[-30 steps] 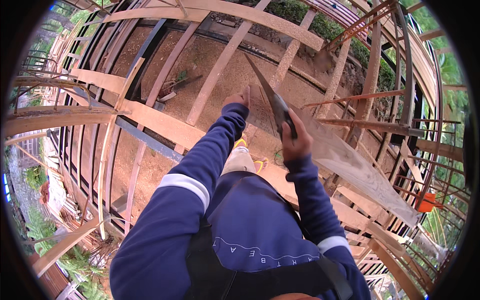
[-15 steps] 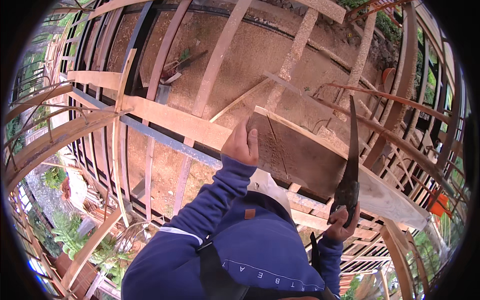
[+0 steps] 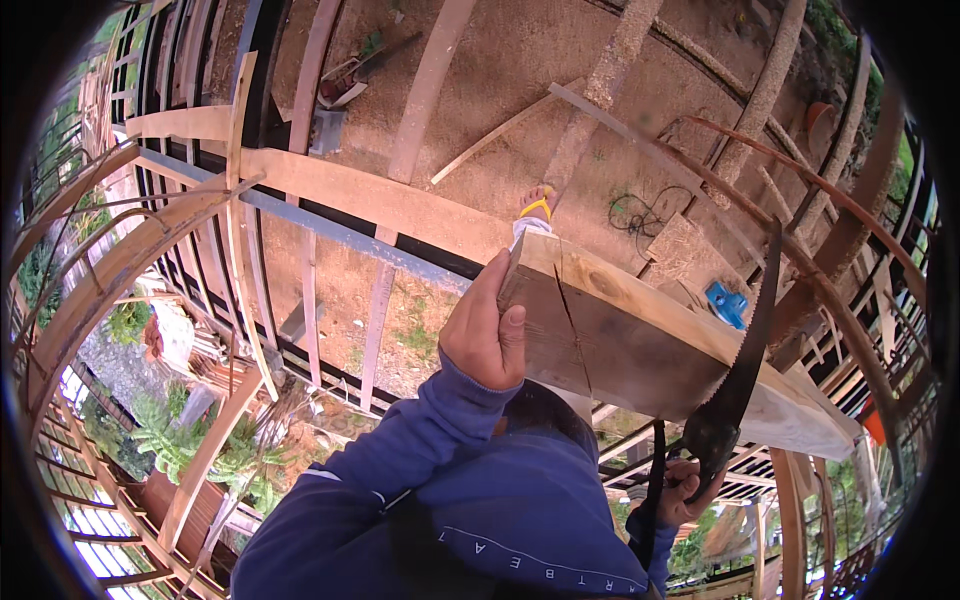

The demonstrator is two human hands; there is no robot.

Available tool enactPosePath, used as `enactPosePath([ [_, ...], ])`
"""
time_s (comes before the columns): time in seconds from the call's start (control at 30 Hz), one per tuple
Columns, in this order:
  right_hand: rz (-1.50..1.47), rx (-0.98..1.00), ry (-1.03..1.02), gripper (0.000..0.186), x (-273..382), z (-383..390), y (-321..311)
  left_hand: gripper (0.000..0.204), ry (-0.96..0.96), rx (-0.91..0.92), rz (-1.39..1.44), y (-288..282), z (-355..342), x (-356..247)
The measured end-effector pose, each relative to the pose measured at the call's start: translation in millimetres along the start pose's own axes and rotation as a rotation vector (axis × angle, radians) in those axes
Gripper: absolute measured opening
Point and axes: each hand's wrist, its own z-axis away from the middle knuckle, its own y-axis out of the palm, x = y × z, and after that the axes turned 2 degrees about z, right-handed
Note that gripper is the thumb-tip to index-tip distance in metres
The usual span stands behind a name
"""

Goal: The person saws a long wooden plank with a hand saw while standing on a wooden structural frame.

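Note:
A thick wooden beam (image 3: pixel 625 360) runs from the middle toward the lower right, its pale top face and darker side both showing. My left hand (image 3: pixel 487 328) is closed round its near-left end, thumb on the dark side face and fingers at the end. A thin dark cut line crosses the beam just right of that hand. My right hand (image 3: pixel 690 492) grips the black handle of a handsaw (image 3: pixel 752 345). The curved, toothed blade points up and away, passing over the beam well to the right of the cut line. Beside the right hand hangs a black strap-like piece (image 3: pixel 654 490).
Below lies a dirt floor with a foot in a yellow flip-flop (image 3: pixel 537 207). A blue power tool (image 3: pixel 726 305) sits beyond the beam. Timber joists (image 3: pixel 432 90), a long plank (image 3: pixel 370 195) and curved rusty bars (image 3: pixel 840 200) surround me. Greenery (image 3: pixel 165 430) shows at left.
The beam has tilted, so more of its top face shows. The saw and my right hand have shifted down and right. The foot and the blue tool have come into view.

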Motion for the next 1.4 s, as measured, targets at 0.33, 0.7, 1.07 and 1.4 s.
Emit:
enactPosePath([
  [0.33, -0.005, 0.021, -0.087, 0.051, 56, 22, 10, 0.043, -0.018, 0.000, 0.059, -11, 5, 6],
  [0.7, -0.016, 0.338, -0.644, 0.049, 102, 57, 27, 0.057, -0.111, 0.047, -0.070, 6, -11, 0],
  [1.07, 0.005, 0.358, -0.518, 0.048, 108, 66, 16, 0.063, -0.090, 0.054, -0.118, 8, -12, 11],
  [1.4, 0.059, 0.383, -0.507, 0.046, 124, 57, 12, 0.066, -0.107, 0.116, -0.126, 5, -16, 5],
])
